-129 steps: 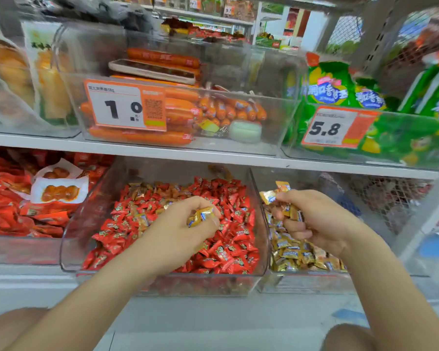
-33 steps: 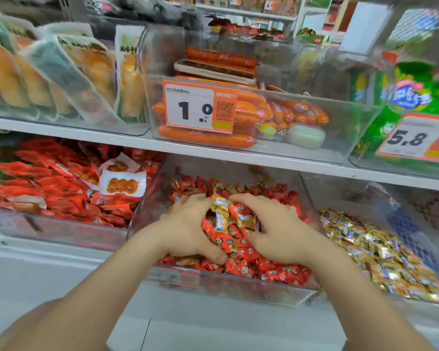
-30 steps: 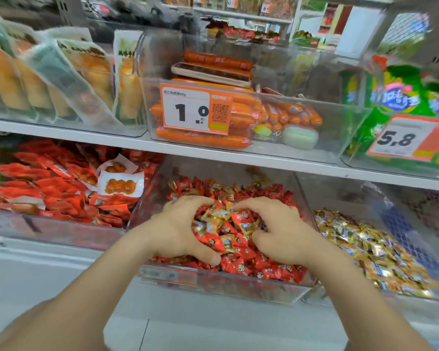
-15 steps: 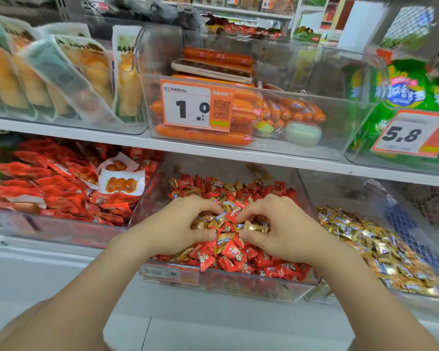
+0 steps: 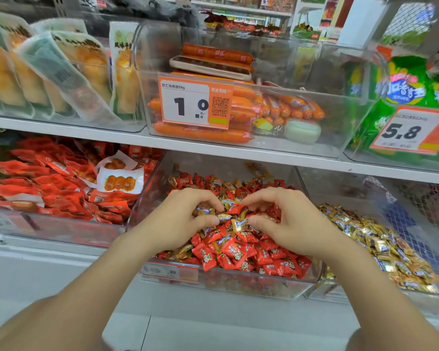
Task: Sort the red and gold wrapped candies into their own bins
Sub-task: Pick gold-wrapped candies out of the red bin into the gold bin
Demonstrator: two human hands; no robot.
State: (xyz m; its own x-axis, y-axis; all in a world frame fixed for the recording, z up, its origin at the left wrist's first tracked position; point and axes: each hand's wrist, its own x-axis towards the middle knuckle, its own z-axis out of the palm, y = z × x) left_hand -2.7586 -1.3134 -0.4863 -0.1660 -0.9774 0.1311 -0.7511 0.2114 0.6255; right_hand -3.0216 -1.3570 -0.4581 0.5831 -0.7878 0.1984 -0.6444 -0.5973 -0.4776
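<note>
Pinching gold candies (image 5: 224, 217): left hand (image 5: 178, 224), right hand (image 5: 293, 224).

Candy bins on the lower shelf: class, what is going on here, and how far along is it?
A person has both hands in the middle bin, working at the top of the pile. The left hand and right hand each pinch at gold candies that lie mixed among the red candies. The right bin appears to hold only gold ones. More gold wrappers show in the red pile, so the sorting is unfinished.
</note>
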